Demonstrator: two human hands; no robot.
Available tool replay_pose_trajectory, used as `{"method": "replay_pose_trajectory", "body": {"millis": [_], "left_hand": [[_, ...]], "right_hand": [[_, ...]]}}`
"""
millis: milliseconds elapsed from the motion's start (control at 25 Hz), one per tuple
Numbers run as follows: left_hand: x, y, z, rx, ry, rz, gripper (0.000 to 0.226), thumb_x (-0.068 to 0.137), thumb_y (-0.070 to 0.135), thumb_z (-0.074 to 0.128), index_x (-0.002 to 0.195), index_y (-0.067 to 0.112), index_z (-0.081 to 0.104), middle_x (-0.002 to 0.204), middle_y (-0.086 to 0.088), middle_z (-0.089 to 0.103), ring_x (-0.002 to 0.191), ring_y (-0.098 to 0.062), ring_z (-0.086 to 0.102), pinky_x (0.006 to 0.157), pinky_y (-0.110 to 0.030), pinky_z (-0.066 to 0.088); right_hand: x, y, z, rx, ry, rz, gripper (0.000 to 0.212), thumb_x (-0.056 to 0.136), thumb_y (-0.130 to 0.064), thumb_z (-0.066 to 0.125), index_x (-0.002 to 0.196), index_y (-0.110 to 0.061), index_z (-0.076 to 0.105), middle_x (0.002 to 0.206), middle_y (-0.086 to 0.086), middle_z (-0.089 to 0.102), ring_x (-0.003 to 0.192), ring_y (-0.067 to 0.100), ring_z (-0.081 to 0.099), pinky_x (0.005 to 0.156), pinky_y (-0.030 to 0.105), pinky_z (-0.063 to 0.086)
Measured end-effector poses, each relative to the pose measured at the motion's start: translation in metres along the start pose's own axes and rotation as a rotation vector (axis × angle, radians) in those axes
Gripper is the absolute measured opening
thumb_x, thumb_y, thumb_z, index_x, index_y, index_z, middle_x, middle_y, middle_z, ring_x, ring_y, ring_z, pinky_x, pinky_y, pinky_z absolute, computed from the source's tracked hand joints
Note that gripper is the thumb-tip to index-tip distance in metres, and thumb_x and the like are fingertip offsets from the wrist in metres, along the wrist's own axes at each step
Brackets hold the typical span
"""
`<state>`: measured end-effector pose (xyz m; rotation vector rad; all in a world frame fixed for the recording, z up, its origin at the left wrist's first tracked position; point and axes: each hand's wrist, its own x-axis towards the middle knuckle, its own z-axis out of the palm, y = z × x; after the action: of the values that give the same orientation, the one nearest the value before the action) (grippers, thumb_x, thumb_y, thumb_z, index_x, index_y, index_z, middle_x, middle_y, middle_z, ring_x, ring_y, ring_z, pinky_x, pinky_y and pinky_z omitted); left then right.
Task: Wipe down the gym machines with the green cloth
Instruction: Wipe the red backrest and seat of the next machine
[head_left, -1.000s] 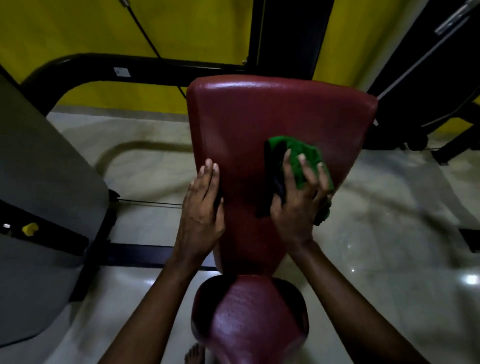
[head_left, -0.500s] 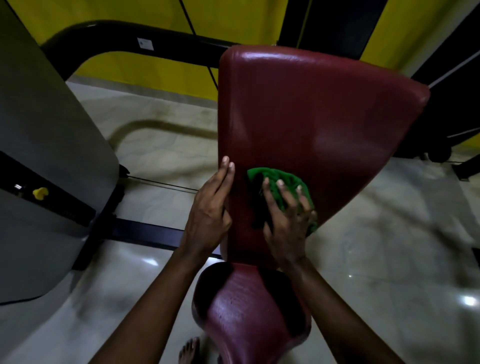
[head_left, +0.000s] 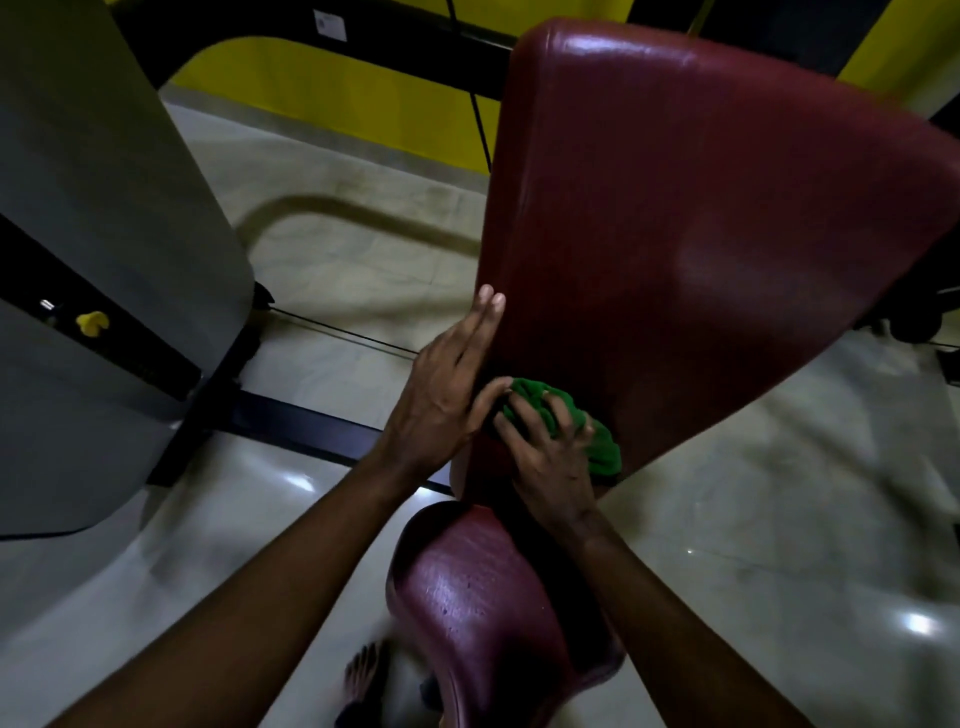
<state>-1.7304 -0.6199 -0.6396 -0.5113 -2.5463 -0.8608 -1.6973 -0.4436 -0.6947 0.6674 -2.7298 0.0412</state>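
Cloth beneath right-hand fingers

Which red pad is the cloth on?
The upright back pad: the right hand holds the green cloth on its lower end. The seat pad below has none.

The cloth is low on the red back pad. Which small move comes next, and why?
Probably slide the green cloth down onto the seat pad, just below: the right hand holds it at the bottom of the back pad.
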Motion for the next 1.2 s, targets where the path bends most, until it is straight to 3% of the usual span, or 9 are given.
{"method": "replay_pose_trajectory", "body": {"millis": [80,200,360,480,600,720,840,1040,1200], "left_hand": [[-0.002,-0.01,0.008,0.107,-0.01,0.01,0.082,0.096,0.032,0.064,0.157,0.006,0.015,0.165,-0.01,0.013,0.146,-0.02,0.03,0.11,-0.036,0.032],[-0.001,-0.032,0.008,0.182,-0.004,-0.037,0.093,0.093,0.049,0.064,0.157,0.009,0.012,0.164,-0.015,0.012,0.146,-0.026,0.029,0.11,-0.042,0.03],[0.003,-0.049,0.009,0.084,-0.065,-0.051,0.097,0.091,0.057,0.063,0.158,0.012,0.008,0.164,-0.014,0.014,0.137,-0.028,0.042,0.104,-0.041,0.038],[-0.003,-0.042,0.014,-0.108,-0.099,-0.094,0.094,0.094,0.047,0.064,0.159,0.015,0.003,0.153,-0.008,0.041,0.129,-0.021,0.052,0.101,-0.038,0.047],[-0.015,-0.038,0.018,-0.227,-0.152,-0.235,0.094,0.095,0.046,0.063,0.159,0.024,-0.002,0.152,0.001,0.044,0.128,-0.012,0.053,0.096,-0.033,0.052],[-0.024,-0.037,0.031,-0.251,-0.167,-0.382,0.087,0.091,0.055,0.064,0.157,0.028,0.015,0.15,0.002,0.044,0.127,-0.01,0.052,0.095,-0.04,0.054],[-0.028,-0.037,0.041,-0.325,-0.226,-0.508,0.081,0.083,0.062,0.068,0.146,0.031,0.028,0.143,0.008,0.049,0.119,-0.009,0.057,0.093,-0.041,0.054],[-0.035,-0.042,0.046,-0.438,-0.208,-0.525,0.067,0.082,0.052,0.075,0.134,0.025,0.044,0.135,0.008,0.057,0.12,-0.005,0.057,0.098,-0.025,0.05],[-0.041,-0.042,0.053,-0.44,-0.145,-0.587,0.056,0.078,0.051,0.079,0.119,0.024,0.052,0.124,0.007,0.062,0.112,-0.005,0.06,0.09,-0.022,0.052]], "right_hand": [[-0.009,0.007,0.007,-0.015,-0.021,-0.018,0.076,0.065,-0.039,0.088,0.135,-0.03,0.06,0.145,-0.006,0.04,0.128,0.028,0.037,0.096,0.049,0.03],[-0.039,0.028,0.007,-0.061,-0.08,0.032,0.096,0.063,-0.049,0.088,0.148,-0.037,0.045,0.144,-0.008,0.04,0.126,0.027,0.04,0.094,0.048,0.033],[-0.044,0.029,0.017,-0.055,-0.122,0.096,0.11,0.055,-0.027,0.09,0.151,-0.036,0.037,0.14,-0.003,0.041,0.12,0.033,0.039,0.089,0.056,0.04],[-0.033,0.001,0.028,0.0,-0.147,0.124,0.102,0.055,-0.02,0.086,0.148,-0.033,0.047,0.138,-0.001,0.044,0.119,0.033,0.038,0.086,0.06,0.045],[-0.023,-0.015,0.043,0.017,-0.176,0.042,0.079,0.062,-0.031,0.087,0.136,-0.031,0.06,0.137,-0.002,0.049,0.118,0.031,0.04,0.085,0.061,0.047],[-0.028,-0.007,0.043,0.03,-0.159,0.042,0.074,0.067,-0.035,0.084,0.137,-0.034,0.059,0.136,-0.004,0.056,0.119,0.027,0.042,0.089,0.054,0.045],[-0.054,0.023,0.029,0.015,-0.173,0.121,0.092,0.063,-0.026,0.085,0.145,-0.037,0.046,0.137,-0.004,0.049,0.119,0.029,0.043,0.088,0.049,0.043],[-0.071,0.035,0.032,0.124,-0.082,0.326,0.078,0.065,-0.013,0.085,0.136,-0.029,0.056,0.133,0.0,0.048,0.118,0.033,0.041,0.089,0.051,0.042],[-0.057,0.007,0.051,0.129,-0.186,0.191,0.075,0.071,-0.018,0.08,0.139,-0.035,0.054,0.135,-0.004,0.054,0.117,0.029,0.042,0.084,0.047,0.044]]}}
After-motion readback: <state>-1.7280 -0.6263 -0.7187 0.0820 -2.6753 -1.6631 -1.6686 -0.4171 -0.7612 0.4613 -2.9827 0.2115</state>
